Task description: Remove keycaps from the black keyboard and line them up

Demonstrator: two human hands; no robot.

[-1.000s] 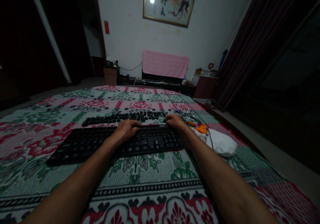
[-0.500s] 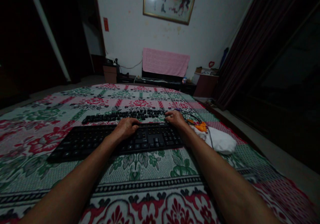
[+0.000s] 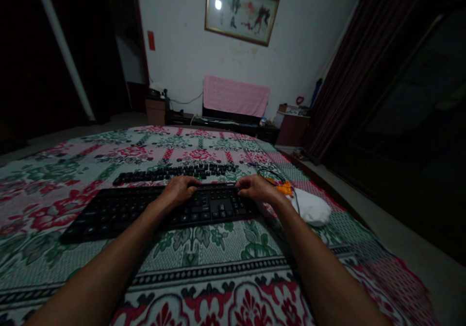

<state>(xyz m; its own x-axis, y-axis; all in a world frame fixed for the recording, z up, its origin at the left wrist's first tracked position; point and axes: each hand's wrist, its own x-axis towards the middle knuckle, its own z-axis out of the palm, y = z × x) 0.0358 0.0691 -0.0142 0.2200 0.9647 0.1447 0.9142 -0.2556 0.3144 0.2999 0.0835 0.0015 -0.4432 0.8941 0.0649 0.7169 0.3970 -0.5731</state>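
A black keyboard [image 3: 218,204] lies on the patterned bedspread in front of me; several of its key places look bare, mostly along the upper rows. Beyond its far edge runs a line of loose black keycaps [image 3: 160,174]. My left hand [image 3: 179,190] rests on the upper middle of the keyboard, fingers stretched, thumb and forefinger apart, holding nothing I can see. Over the upper right of the keyboard, by the number pad, my right hand [image 3: 255,188] has its thumb and fingertips pinched around what looks like a small dark keycap, mostly hidden.
Right of the keyboard lie a white cloth bundle [image 3: 312,207], an orange item [image 3: 284,187] and a thin black cable [image 3: 273,171]. The flowered bedspread [image 3: 196,144] reaches toward a low cabinet with a pink towel [image 3: 235,95] over a screen. A dark curtain hangs at right.
My right hand has moved back from the right end of the loose keycaps to the keyboard's upper right. My left hand stays on the keyboard. The view has shifted slightly.
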